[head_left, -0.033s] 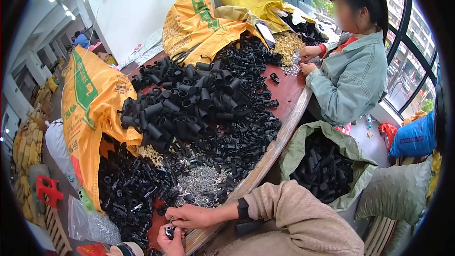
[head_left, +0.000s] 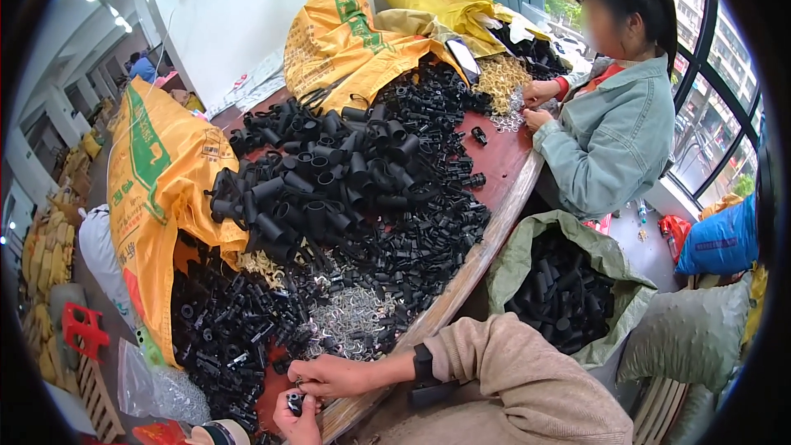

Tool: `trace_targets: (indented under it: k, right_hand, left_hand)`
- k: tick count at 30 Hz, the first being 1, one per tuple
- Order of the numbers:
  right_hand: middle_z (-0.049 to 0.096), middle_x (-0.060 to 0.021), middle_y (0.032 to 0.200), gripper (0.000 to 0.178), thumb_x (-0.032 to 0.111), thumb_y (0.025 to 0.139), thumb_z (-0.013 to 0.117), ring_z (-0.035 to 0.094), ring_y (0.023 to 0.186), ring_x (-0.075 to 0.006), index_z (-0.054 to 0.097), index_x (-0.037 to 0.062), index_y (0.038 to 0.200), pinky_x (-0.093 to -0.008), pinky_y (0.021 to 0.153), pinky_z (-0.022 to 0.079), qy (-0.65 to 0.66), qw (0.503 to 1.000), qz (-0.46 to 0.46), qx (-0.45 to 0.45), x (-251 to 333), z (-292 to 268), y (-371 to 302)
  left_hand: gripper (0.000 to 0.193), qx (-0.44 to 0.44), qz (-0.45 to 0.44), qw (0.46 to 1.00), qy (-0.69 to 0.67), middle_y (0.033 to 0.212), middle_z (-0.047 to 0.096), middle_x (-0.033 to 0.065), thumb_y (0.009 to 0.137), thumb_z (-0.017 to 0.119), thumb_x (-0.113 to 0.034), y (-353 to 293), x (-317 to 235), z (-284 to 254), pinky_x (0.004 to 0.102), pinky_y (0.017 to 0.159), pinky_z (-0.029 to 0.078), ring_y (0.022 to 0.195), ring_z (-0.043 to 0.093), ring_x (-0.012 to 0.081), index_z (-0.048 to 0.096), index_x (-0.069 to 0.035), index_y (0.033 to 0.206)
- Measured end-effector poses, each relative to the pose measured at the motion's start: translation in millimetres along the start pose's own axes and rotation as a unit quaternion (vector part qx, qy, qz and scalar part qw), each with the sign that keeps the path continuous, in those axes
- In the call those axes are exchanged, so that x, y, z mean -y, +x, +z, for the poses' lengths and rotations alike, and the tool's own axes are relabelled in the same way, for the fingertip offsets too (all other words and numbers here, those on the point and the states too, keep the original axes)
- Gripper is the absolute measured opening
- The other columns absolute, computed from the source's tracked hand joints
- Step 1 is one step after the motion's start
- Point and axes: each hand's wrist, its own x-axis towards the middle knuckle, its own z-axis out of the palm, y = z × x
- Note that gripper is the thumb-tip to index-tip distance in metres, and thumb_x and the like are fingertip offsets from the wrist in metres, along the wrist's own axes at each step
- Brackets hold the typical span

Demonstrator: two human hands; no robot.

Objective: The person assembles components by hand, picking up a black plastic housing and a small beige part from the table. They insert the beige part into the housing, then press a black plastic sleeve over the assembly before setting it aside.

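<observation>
Near the table's front edge, my left hand [head_left: 298, 427] pinches a small black cylindrical plastic part [head_left: 294, 402] with a pale round end. Just above it, my right hand [head_left: 336, 377] is closed at the fingertips; whatever it grips is too small to make out. My hands are close together, almost touching. Beyond them lies a heap of small silvery metal hooks [head_left: 350, 323]. To the left spreads a pile of small black plastic parts [head_left: 218, 334], and farther back rises a mound of larger black tubes [head_left: 321, 169].
Orange woven sacks [head_left: 152, 189] stand at the table's left and back. Across the table's right side, a co-worker [head_left: 614, 115] handles small parts. A green sack [head_left: 610, 259] of black tubes sits beside the wooden table edge [head_left: 470, 268]. A clear bag [head_left: 177, 395] lies at lower left.
</observation>
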Motion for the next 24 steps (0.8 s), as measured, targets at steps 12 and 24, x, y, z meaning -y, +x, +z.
trace_targets:
  k: [12,24]
  right_hand:
    - [0.053,-0.0088,0.059,0.009,0.007,0.082,0.048,0.056,0.055,-0.0212,0.042,0.0018,0.078,-0.0305,0.049,0.041,0.011,0.998,-0.037,0.058,-2,7,0]
    - [0.054,-0.0117,0.071,0.012,0.011,0.080,0.051,0.055,0.067,-0.0316,0.043,0.0027,0.081,-0.0384,0.056,0.044,-0.117,0.983,-0.105,0.090,3,4,-7]
  left_hand:
    - [0.005,-0.018,-0.173,0.945,-0.279,0.070,0.055,0.0058,0.079,0.054,-0.005,-4,23,-12,0.0220,0.048,0.042,0.055,0.051,0.0122,0.052,-0.003,0.083]
    - [0.006,-0.003,-0.287,0.862,-0.419,0.069,0.054,0.0069,0.078,0.055,-0.007,-9,18,-16,0.0238,0.050,0.045,0.057,0.052,0.0150,0.052,-0.003,0.081]
